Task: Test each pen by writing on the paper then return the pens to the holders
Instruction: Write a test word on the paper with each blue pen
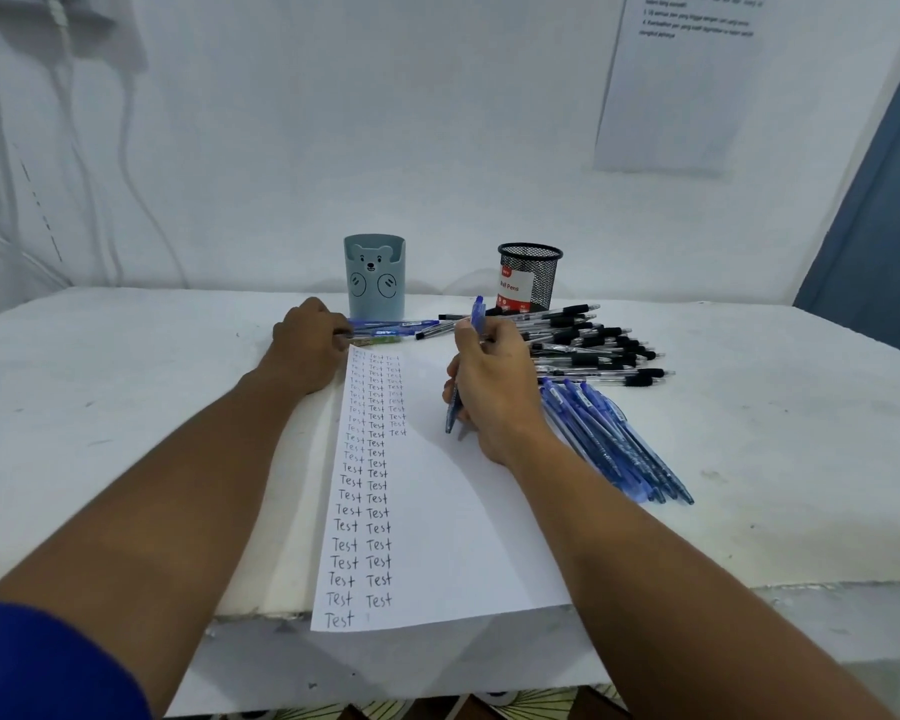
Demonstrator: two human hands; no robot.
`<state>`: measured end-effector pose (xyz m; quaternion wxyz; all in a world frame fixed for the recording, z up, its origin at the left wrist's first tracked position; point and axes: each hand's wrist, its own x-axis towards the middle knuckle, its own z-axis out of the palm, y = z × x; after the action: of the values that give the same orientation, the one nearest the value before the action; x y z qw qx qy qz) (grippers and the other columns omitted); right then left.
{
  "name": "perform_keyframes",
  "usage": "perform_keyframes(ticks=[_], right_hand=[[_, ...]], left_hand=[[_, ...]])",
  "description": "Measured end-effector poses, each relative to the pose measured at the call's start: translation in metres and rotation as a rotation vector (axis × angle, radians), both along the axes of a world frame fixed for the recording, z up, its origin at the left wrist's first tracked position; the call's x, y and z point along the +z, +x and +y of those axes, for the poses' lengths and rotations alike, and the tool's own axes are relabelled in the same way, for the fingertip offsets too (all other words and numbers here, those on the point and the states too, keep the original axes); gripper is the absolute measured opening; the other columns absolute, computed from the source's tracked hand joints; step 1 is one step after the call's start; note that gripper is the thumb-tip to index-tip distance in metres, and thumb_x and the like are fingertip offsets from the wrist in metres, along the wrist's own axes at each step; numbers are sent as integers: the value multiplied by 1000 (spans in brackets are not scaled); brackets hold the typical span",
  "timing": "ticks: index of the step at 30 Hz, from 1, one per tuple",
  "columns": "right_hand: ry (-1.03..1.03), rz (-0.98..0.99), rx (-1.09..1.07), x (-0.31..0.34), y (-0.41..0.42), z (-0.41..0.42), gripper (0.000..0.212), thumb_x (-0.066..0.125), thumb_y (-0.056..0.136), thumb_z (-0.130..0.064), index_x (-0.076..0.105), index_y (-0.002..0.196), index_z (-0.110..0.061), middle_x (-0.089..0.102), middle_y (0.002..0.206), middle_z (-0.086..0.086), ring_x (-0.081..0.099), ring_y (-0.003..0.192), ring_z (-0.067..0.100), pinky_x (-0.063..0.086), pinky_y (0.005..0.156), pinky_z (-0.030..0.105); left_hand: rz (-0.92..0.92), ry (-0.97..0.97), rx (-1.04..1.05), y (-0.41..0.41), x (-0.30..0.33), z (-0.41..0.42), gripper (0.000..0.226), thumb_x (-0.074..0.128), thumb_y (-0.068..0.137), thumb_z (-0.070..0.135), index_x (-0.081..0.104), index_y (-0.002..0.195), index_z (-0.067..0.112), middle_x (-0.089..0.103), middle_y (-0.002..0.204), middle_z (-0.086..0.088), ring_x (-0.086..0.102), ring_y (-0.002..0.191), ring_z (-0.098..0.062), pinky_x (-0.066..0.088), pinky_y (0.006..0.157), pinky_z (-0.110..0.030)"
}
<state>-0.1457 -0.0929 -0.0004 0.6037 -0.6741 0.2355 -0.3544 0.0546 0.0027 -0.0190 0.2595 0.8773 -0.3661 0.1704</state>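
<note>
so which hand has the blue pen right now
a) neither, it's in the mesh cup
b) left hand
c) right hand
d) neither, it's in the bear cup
c: the right hand grips the blue pen above the paper, while the left hand rests at the sheet's top corner.

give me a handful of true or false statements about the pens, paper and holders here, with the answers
1. The right hand grips a blue pen. True.
2. The paper is blank. False: columns of the word "Test" run down it.
3. The bear pen holder lies tipped on its side. False: it stands upright.
4. The left hand rests at the paper's top left corner. True.
5. The black-grip pens stand inside the mesh pen holder. False: they lie piled on the table.
</note>
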Motion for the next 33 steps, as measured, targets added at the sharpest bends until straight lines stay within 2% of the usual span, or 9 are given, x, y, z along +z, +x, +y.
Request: perform_keyframes(ticks=[5, 10, 14, 17, 20, 25, 29, 31, 33], right_hand=[[-352, 189, -80, 26, -11, -17, 27, 51, 97, -14, 49, 124, -11, 62, 92, 9, 63, 60, 23, 51, 44, 29], [-746, 700, -49, 57, -33, -37, 41, 47, 91, -5, 47, 132, -7, 55, 118, 17, 61, 90, 34, 56, 76, 41], [-962, 937, 27, 53, -39, -35, 14, 47, 90, -3, 53, 102, -4, 55, 100, 13, 53, 76, 26, 40, 54, 28], [-1052, 1034, 21, 47, -35, -35, 8, 47, 90, -5, 54, 91, -1, 54, 101, 13, 55, 88, 29, 42, 67, 31], [-1073, 1118, 7, 44, -32, -35, 21, 47, 92, -6, 41, 72, -8, 51, 91, 10, 51, 83, 27, 41, 69, 32], [-1104, 1194, 15, 44, -30, -36, 30, 47, 91, -3, 35, 65, -11, 41, 71, 5, 48, 81, 27, 40, 70, 33], [-1104, 1185, 8, 48, -29, -31, 24, 46, 91, -2, 38, 68, -6, 42, 72, 3, 46, 68, 21, 41, 69, 33], [-1121, 1075, -26, 50, -26, -28, 6, 47, 91, -4, 48, 87, -1, 50, 87, 6, 51, 78, 23, 45, 73, 34], [-1073, 898, -32, 47, -16, -28, 23, 50, 94, -11, 56, 115, -2, 58, 110, 13, 56, 100, 31, 45, 80, 33]], left_hand=[[-124, -147, 41, -8, 3, 14, 24, 55, 94, 7, 72, 111, 10, 62, 101, -18, 54, 99, -39, 38, 83, -40], [-137, -207, 81, -23, 7, 22, 23, 56, 94, 12, 74, 106, 21, 65, 89, -14, 56, 94, -37, 34, 75, -37], [-155, -254, 42, -37, 5, 27, 21, 57, 91, 7, 76, 97, 15, 65, 78, -13, 56, 82, -38, 39, 71, -39], [-150, -266, -29, -44, 3, 33, 21, 61, 89, 3, 76, 99, 12, 66, 76, -15, 56, 79, -38, 43, 69, -40], [-136, -272, -79, -49, 3, 33, 22, 64, 88, 6, 74, 107, 10, 69, 84, -16, 57, 83, -37, 46, 73, -41], [-90, -279, -102, -51, 3, 32, 24, 66, 88, 9, 73, 111, 10, 71, 92, -16, 58, 89, -34, 43, 77, -38], [-19, -321, -124, -55, 5, 32, 25, 71, 84, 7, 73, 108, 7, 68, 96, -17, 60, 88, -32, 46, 82, -36], [43, -343, -128, -56, 6, 33, 26, 73, 82, 7, 73, 109, 6, 65, 96, -14, 60, 89, -28, 42, 82, -28], [68, -336, -140, -57, 6, 33, 27, 74, 81, 7, 73, 109, 7, 63, 96, -12, 60, 90, -26, 39, 82, -24]])
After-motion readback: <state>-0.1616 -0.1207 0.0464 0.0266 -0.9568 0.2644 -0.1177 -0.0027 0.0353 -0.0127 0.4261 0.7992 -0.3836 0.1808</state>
